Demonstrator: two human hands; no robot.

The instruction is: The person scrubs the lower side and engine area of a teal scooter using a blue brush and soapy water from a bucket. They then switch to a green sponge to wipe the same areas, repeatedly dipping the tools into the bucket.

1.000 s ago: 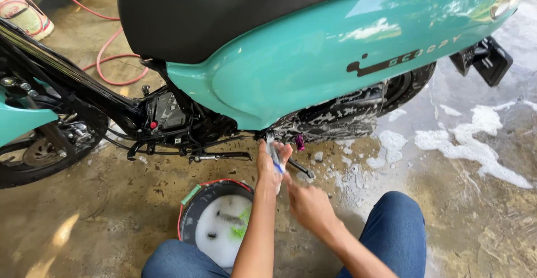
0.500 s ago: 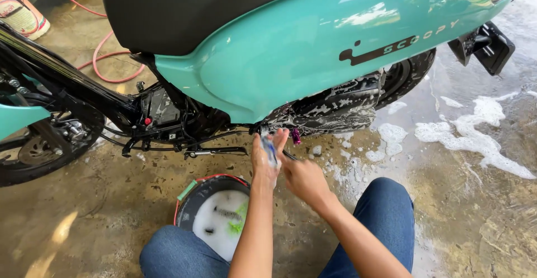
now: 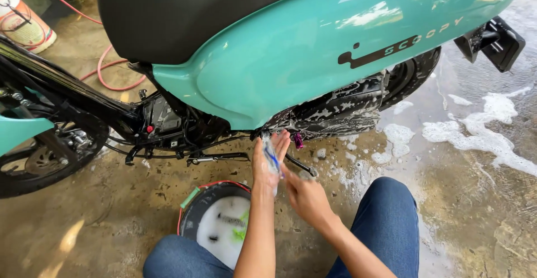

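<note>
Both hands have crept slightly up and to the left since the earlier frames, closer to the scooter's underside, and the view has shifted with them. Left hand (image 3: 267,163) is raised with its fingers spread and pointing up, palm toward the other hand, and a soapy brush (image 3: 271,156) with a blue and white handle lies against that palm. Right hand (image 3: 305,195) sits just below and to the right, its fingers narrowed and reaching to the brush; whether it grips the handle cannot be told. The brush stands nearly upright just under the lower edge of the teal scooter (image 3: 313,60), beside the suds-covered engine (image 3: 335,113) and a small purple part (image 3: 298,140). A black kickstand (image 3: 299,165) slants behind the hands. Below the left forearm stands a bucket (image 3: 221,225) with a red rim, holding foamy water and something green. Knees in blue jeans (image 3: 386,222) flank the arms. Wet concrete floor (image 3: 84,222) lies all around, with white foam (image 3: 481,132) to the right. The front wheel (image 3: 39,163) is at the left, a red hose (image 3: 106,71) behind it, and a black seat (image 3: 184,15) on top.
</note>
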